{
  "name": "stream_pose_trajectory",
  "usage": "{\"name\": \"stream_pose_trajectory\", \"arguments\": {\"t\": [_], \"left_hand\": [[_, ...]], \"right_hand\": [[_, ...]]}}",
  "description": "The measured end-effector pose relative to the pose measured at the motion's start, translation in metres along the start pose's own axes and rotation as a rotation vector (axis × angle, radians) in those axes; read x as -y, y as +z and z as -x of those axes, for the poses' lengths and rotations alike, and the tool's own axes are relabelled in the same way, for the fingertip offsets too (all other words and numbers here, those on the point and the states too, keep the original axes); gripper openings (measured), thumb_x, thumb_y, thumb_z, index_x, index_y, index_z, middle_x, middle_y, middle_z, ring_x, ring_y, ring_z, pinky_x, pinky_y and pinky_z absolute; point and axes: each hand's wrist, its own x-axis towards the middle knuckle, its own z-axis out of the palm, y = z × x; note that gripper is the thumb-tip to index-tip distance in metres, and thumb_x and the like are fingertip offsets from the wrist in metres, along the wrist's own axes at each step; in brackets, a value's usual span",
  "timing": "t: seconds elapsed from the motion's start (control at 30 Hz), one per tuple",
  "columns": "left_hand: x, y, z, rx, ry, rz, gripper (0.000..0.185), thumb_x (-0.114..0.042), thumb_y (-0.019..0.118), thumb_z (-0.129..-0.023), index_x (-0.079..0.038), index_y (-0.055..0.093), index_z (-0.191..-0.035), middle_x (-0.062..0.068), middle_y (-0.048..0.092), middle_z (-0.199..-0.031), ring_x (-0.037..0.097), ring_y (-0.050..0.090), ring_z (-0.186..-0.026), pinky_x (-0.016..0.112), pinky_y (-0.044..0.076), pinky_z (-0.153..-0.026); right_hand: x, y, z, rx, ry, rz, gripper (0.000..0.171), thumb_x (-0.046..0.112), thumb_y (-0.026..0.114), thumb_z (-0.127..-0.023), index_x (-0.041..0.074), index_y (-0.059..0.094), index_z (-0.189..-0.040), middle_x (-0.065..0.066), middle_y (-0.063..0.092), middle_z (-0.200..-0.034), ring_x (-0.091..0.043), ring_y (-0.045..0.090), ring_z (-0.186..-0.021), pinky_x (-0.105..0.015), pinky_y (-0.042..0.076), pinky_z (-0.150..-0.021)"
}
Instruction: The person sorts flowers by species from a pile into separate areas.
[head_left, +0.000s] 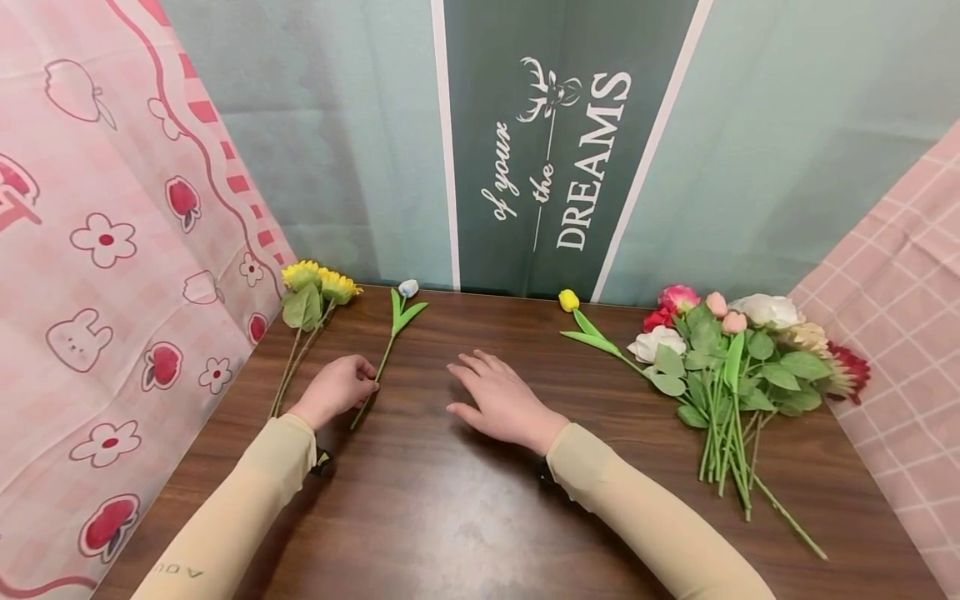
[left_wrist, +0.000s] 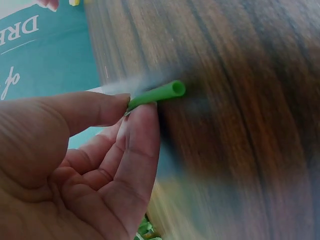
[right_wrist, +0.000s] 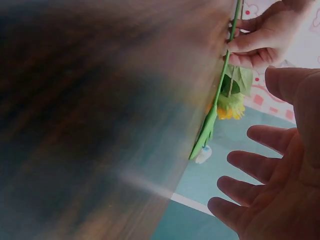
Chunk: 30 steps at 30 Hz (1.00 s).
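My left hand [head_left: 341, 388] pinches the green stem of a white-and-blue artificial tulip [head_left: 395, 321] between thumb and fingers, low on the stem. In the left wrist view the hollow cut end of the stem [left_wrist: 167, 93] pokes out past the fingertips. The tulip's bloom points toward the back of the table. My right hand [head_left: 501, 402] hovers or rests over the middle of the table, palm down with fingers spread, holding nothing. In the right wrist view the tulip [right_wrist: 210, 122] and left hand appear beyond its fingers.
Two yellow sunflowers [head_left: 318, 282] lie left of the left hand. A yellow tulip [head_left: 569, 301] lies at the back right, beside a heap of mixed flowers [head_left: 720, 358] with crossing stems. Fabric backdrops [head_left: 352, 125] hang behind and along both sides of the wooden table [head_left: 420, 517].
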Motion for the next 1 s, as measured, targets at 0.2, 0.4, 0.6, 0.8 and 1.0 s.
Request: {"name": "stream_pose_trajectory", "arguments": {"t": [0.2, 0.4, 0.6, 0.8, 1.0], "left_hand": [[-0.003, -0.002, 0.001, -0.004, 0.034, -0.033, 0.028, -0.017, 0.071, -0.095, 0.004, 0.066, -0.113, 0.014, 0.070, -0.097, 0.020, 0.068, -0.074, 0.038, 0.057, -0.069], [-0.016, -0.001, 0.005, -0.109, 0.150, -0.189, 0.052, -0.028, 0.072, -0.095, 0.004, 0.059, -0.134, 0.025, 0.060, -0.126, 0.041, 0.059, -0.116, 0.057, 0.047, -0.098], [-0.049, 0.020, 0.005, -0.161, 0.357, -0.281, 0.071, -0.029, 0.073, -0.095, 0.000, 0.044, -0.152, 0.028, 0.047, -0.147, 0.047, 0.045, -0.134, 0.059, 0.037, -0.111], [-0.092, 0.056, 0.009, -0.077, 0.583, -0.394, 0.077, -0.037, 0.072, -0.096, -0.006, 0.038, -0.157, 0.021, 0.040, -0.158, 0.042, 0.038, -0.143, 0.054, 0.029, -0.118], [-0.137, 0.101, 0.018, 0.044, 0.797, -0.528, 0.077, -0.045, 0.065, -0.098, -0.011, 0.034, -0.160, 0.017, 0.032, -0.163, 0.039, 0.033, -0.148, 0.050, 0.024, -0.122]], "right_hand": [[-0.011, 0.005, 0.009, 0.029, 0.045, 0.007, 0.068, 0.054, 0.056, -0.102, 0.015, 0.044, -0.156, -0.011, 0.036, -0.162, -0.032, 0.025, -0.152, -0.049, 0.022, -0.122], [-0.030, 0.001, 0.022, 0.018, 0.107, 0.016, 0.068, 0.053, 0.058, -0.101, 0.014, 0.045, -0.155, -0.011, 0.039, -0.161, -0.033, 0.027, -0.151, -0.052, 0.024, -0.121], [-0.058, -0.015, 0.043, -0.046, 0.174, 0.029, 0.065, 0.052, 0.059, -0.101, 0.012, 0.051, -0.151, -0.014, 0.047, -0.155, -0.038, 0.036, -0.146, -0.057, 0.029, -0.118], [-0.094, -0.041, 0.078, -0.188, 0.279, -0.004, 0.043, 0.036, 0.064, -0.101, 0.007, 0.067, -0.132, -0.014, 0.064, -0.133, -0.036, 0.054, -0.129, -0.057, 0.041, -0.108], [-0.135, -0.068, 0.133, -0.283, 0.416, -0.074, 0.023, 0.020, 0.062, -0.102, 0.004, 0.073, -0.114, -0.017, 0.071, -0.113, -0.040, 0.065, -0.107, -0.059, 0.049, -0.091]]}}
